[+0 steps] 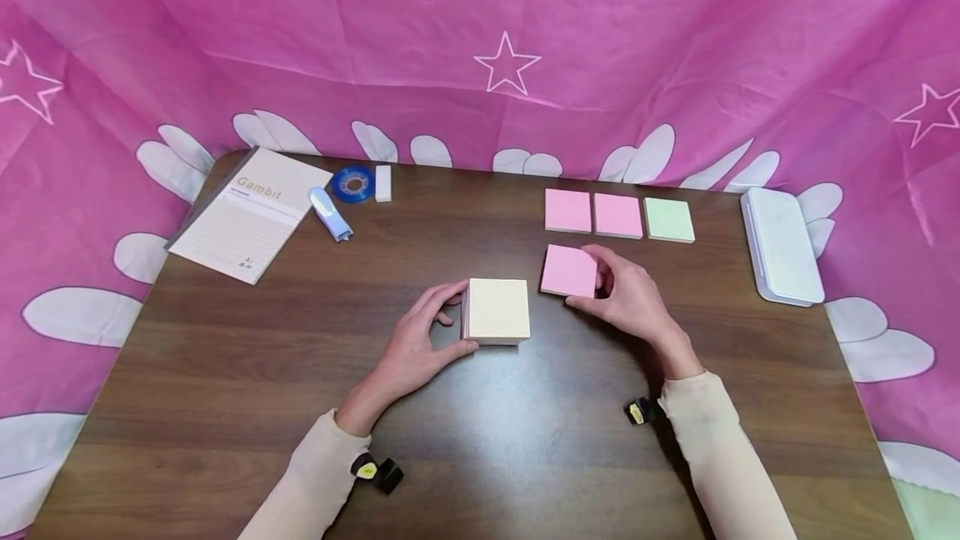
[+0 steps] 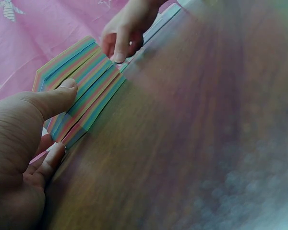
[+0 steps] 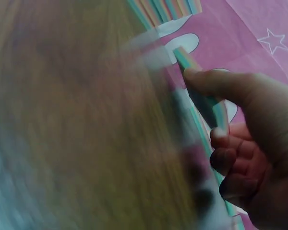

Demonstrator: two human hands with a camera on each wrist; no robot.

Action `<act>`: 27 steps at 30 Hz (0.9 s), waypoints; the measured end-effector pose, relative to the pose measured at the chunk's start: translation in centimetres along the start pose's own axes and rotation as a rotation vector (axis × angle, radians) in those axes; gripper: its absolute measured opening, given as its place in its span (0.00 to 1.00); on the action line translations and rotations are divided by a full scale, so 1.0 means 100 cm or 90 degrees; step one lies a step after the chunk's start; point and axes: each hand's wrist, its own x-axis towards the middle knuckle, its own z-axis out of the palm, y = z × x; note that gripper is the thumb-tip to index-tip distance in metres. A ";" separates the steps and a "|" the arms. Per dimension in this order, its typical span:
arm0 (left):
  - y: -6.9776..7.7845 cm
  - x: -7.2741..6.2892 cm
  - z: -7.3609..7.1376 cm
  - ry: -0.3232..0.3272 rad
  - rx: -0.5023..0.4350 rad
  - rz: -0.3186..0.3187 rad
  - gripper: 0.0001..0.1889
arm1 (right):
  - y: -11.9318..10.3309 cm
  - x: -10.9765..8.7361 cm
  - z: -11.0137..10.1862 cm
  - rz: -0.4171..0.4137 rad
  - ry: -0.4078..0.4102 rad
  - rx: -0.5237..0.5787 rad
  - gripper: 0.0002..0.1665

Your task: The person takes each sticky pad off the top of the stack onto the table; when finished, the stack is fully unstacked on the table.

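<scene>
A tall stack of sticky note pads, pale yellow on top, stands mid-table. My left hand holds it from the left, thumb at the near side and fingers at the far side. Its striped, layered edges show in the left wrist view. To the right of the stack, my right hand pinches a pink sticky note pad by its right side. In the right wrist view that pad is tilted, with a dark gap beneath part of it.
Behind the held pad lie two pink pads, left and right, and a green pad. A white case lies far right. At back left are a notebook, light-blue stapler-like item, blue tape roll and white block.
</scene>
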 end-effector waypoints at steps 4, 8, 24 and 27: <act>0.000 0.000 -0.001 -0.002 0.000 -0.001 0.48 | 0.004 0.001 0.004 -0.006 -0.010 -0.037 0.53; 0.000 0.000 -0.001 -0.002 0.001 -0.004 0.48 | 0.008 0.002 0.006 -0.016 -0.012 -0.063 0.53; 0.000 0.000 -0.001 -0.001 0.005 0.000 0.48 | 0.018 -0.002 0.017 -0.036 0.099 -0.054 0.38; 0.001 0.000 -0.001 -0.002 0.005 -0.002 0.48 | 0.012 -0.002 0.015 -0.023 0.096 -0.065 0.38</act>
